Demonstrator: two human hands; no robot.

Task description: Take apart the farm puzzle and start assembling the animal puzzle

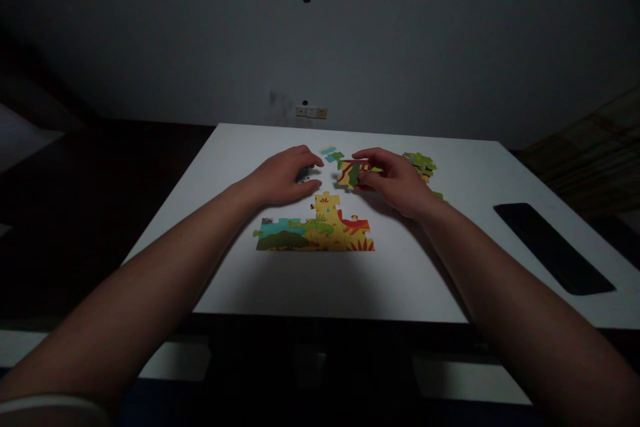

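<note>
On the white table [320, 280] lies a partly joined colourful jigsaw [315, 230] in yellow, teal, green and red. Just behind it, my right hand [395, 180] pinches a yellow, red and green puzzle piece [351, 173] between thumb and fingers. My left hand [283, 177] rests palm down to the left, its fingers curled over a small dark piece [303, 175] that is mostly hidden. A loose light-blue and green piece [331, 155] lies between the two hands, further back.
A heap of loose green and yellow pieces [421, 165] sits behind my right hand. A flat black object [553, 247] lies near the table's right edge. A wall with a socket strip [311, 111] stands behind the table. The room is dim.
</note>
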